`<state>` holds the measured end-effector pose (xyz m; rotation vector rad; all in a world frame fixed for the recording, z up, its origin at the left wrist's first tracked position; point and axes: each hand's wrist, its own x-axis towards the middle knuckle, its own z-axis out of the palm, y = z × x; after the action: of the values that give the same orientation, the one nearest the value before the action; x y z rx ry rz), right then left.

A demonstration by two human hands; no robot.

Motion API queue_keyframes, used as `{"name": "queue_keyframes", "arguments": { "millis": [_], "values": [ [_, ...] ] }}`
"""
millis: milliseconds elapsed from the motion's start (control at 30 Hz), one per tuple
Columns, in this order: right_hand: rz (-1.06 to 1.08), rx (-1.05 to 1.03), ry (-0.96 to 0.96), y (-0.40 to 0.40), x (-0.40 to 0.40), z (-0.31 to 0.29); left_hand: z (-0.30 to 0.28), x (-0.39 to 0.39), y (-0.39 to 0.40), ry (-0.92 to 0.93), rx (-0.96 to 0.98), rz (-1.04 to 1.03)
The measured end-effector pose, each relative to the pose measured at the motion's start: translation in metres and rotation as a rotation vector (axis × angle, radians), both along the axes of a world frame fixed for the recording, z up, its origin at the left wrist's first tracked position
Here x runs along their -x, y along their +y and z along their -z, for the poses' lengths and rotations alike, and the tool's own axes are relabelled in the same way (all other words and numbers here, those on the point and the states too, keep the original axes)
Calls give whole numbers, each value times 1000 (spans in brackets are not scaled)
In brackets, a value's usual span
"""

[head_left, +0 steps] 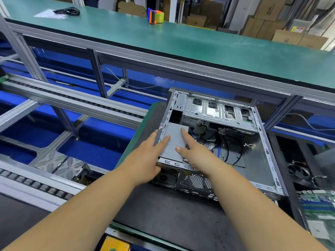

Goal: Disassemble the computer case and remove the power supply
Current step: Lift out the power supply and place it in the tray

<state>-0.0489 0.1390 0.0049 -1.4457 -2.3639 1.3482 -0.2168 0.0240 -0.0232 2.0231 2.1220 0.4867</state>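
Note:
An open metal computer case (266, 153) lies on its side on a dark mat, its side panel off. The grey power supply (174, 142) sits in the case's near left corner, with black cables (224, 147) running from it across the case floor. My left hand (150, 158) wraps the case's left rear corner, fingers resting on the power supply's top and thumb at the rear grille. My right hand (195, 153) lies on the power supply's right edge, index finger stretched along its top, other fingers curled over the side.
A silver drive cage (219, 111) spans the case's far side. A green circuit board (319, 205) and a black fan (299, 173) lie to the right. A green shelf (181, 38) runs above; conveyor rails (72, 104) to the left. A yellow box (114, 244) sits at the near edge.

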Motion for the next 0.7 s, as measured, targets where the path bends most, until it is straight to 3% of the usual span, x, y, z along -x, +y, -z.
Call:
{"name": "queue_keyframes", "arguments": {
  "millis": [67,167,300,700],
  "values": [
    [21,9,21,-1,-2,2,-1,1,-1,-9,0,-12],
    [119,183,167,2,-5,7,-1,1,-1,18,4,-62],
    [122,341,160,9,2,4,4,-5,0,78,-22,-116],
    [89,250,246,12,0,15,6,-3,2,70,14,-106]
  ]
}}
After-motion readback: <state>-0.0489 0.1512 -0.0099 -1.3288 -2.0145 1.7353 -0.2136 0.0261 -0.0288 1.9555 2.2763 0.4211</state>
